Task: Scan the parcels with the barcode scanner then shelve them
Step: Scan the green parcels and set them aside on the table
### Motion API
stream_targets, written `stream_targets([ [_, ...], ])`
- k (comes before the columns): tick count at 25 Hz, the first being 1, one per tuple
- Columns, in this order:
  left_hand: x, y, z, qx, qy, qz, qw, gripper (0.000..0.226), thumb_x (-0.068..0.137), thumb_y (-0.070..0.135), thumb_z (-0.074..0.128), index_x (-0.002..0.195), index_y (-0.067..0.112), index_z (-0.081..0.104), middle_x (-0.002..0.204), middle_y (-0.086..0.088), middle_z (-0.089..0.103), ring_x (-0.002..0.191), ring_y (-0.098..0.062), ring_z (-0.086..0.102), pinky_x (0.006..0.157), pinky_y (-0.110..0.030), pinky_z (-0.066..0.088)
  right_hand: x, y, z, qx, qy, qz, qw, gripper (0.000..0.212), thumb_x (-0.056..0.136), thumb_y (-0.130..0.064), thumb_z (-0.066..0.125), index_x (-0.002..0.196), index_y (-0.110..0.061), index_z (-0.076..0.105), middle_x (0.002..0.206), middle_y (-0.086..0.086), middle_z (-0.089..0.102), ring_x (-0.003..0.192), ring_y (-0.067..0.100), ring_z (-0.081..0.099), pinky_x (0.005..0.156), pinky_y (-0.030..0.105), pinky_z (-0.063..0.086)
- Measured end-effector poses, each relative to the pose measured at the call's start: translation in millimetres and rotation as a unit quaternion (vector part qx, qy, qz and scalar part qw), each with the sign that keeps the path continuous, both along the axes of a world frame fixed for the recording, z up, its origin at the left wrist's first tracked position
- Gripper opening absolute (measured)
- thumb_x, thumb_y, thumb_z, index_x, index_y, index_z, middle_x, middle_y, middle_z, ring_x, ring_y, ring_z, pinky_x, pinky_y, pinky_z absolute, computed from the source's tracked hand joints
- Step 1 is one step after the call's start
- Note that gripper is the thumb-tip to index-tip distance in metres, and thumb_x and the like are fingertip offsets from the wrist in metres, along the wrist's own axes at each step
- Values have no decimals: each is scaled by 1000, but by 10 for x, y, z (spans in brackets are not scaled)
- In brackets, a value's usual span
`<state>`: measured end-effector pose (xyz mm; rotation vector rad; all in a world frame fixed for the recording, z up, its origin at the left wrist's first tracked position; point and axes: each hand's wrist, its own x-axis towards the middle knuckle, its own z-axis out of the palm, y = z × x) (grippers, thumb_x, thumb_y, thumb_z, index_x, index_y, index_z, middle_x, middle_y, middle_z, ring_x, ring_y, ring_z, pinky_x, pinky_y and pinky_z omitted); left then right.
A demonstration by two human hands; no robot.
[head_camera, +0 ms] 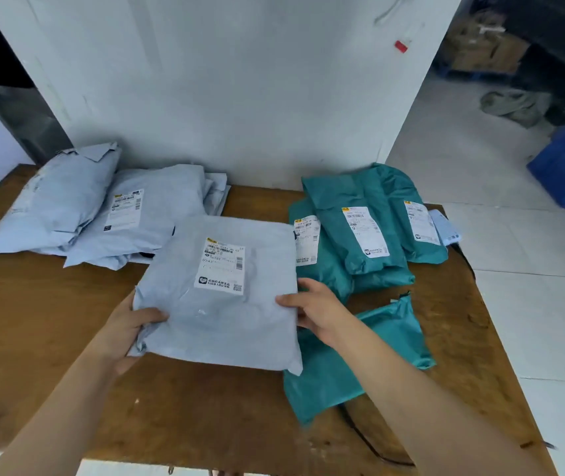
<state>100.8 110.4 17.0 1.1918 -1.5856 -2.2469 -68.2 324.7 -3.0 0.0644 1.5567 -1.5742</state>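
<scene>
Over the middle of the wooden table (51,321), a grey parcel (219,314) lies label-up between both hands, the left hand (126,333) gripping its 8 o'clock corner and the right hand (315,312) clasping its 3 o'clock edge, thumbs on top, with a grey pile (68,207) at 10 o'clock and teal parcels (370,218) at 2 o'clock.

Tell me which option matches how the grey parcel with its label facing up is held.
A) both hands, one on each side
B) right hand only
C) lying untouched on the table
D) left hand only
A: the left hand grips the lower left edge of the grey parcel, and the right hand holds its right edge.
</scene>
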Motion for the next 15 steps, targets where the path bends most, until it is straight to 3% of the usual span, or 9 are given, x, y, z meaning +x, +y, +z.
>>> stream_targets([
  [1,155,-2,-48,14,3,1,1000,34,88,-13,43,96,18,57,89,-5,63,62,-17,69,44,-22,55,103,-18,-55,13,6,5,1000,35,80,10,65,107,-10,59,113,11,67,89,23,66,74,35,58],
  [3,454,11,-114,22,15,-51,998,40,72,-8,66,104,14,57,89,-11,69,67,-24,71,47,-27,56,314,-36,-172,44,15,29,998,45,76,19,60,108,-12,56,111,9,65,95,25,64,77,38,56],
  [5,705,-72,-202,54,8,-104,993,77,39,9,88,110,9,59,93,-16,72,76,-33,71,58,-36,59,518,-46,-266,70,22,44,996,49,75,19,56,111,-14,55,114,9,65,103,29,63,84,42,55],
  [6,789,-121,-238,89,-10,-107,990,85,31,16,89,111,9,60,96,-19,71,83,-37,70,64,-41,59,604,-57,-312,79,26,47,995,50,75,18,55,113,-14,55,115,10,65,105,30,63,87,43,55],
  [7,838,-181,-278,113,-39,-106,987,80,36,22,88,110,9,61,98,-21,70,88,-41,67,69,-45,56,678,-91,-354,89,36,44,994,50,75,17,54,113,-15,56,116,9,65,106,29,63,88,43,55],
  [9,855,-306,-380,111,-98,-91,985,47,66,28,78,106,7,62,96,-22,68,88,-42,63,69,-43,54,828,-202,-365,108,72,33,991,49,77,13,50,116,-15,59,117,7,65,104,25,64,84,38,57],
  [11,842,-450,-589,7,-165,-42,985,27,85,20,66,106,4,61,100,-21,68,85,-38,64,68,-39,53,1012,-339,-405,131,120,31,984,44,83,5,52,121,-15,61,115,1,65,102,18,64,81,31,56],
  [13,876,-536,-797,-80,-192,-1,978,21,87,12,64,105,2,60,106,-20,67,85,-35,63,75,-39,51,1219,-438,-550,153,139,26,978,39,89,-2,51,125,-13,58,115,-4,63,102,14,61,82,26,53],
  [15,935,-601,-938,-107,-216,-11,970,25,88,11,62,110,1,58,105,-15,64,90,-35,60,80,-40,49,1402,-466,-717,192,110,-11,975,36,92,-6,52,128,-10,55,119,0,62,106,19,61,90,32,52],
])
